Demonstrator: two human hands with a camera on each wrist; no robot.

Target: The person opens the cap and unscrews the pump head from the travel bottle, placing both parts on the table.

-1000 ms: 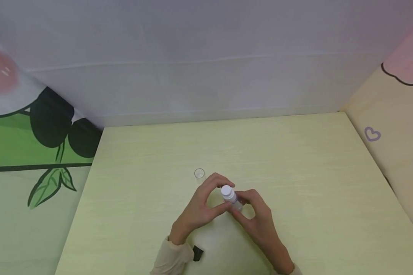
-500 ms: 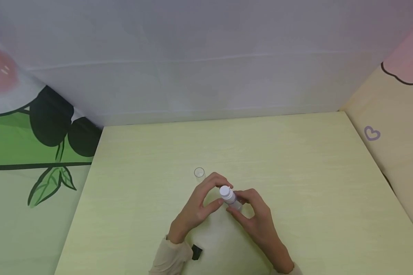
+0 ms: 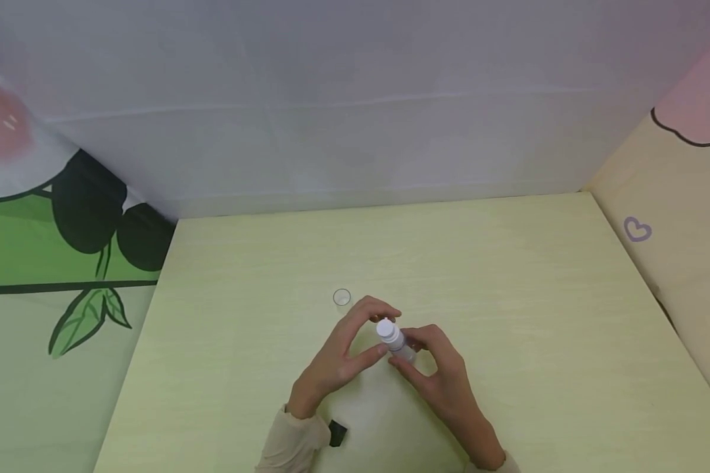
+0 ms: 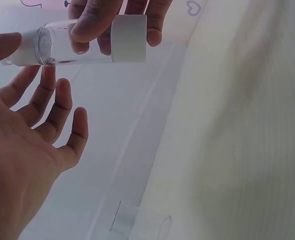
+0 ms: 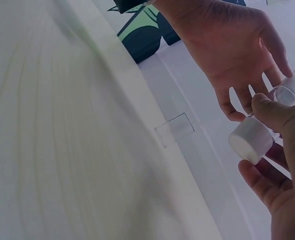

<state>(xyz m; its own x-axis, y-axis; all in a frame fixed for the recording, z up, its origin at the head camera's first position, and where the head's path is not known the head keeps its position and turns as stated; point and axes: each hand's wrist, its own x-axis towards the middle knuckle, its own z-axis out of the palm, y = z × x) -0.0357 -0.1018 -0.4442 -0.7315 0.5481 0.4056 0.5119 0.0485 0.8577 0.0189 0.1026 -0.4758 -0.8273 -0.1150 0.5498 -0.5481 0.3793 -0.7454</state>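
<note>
A small clear bottle with white ends hangs above the table, tilted in the head view with its white cap uppermost. My right hand grips the clear body between thumb and fingers. Its fingers lie across the see-through wall in the left wrist view, beside the white base. My left hand is around the cap end, thumb at the near side and forefinger at the far side. In the right wrist view the other left fingers are spread apart below the cap end.
A clear, open-topped cylinder stands on the pale table just beyond my left hand. A black piece sits at my left cuff. Cloth walls enclose the back and both sides.
The left thumb has drawn back from the bottle's front towards the cap's left side. The bottle's cap end has shifted slightly left; the right hand keeps its grip.
</note>
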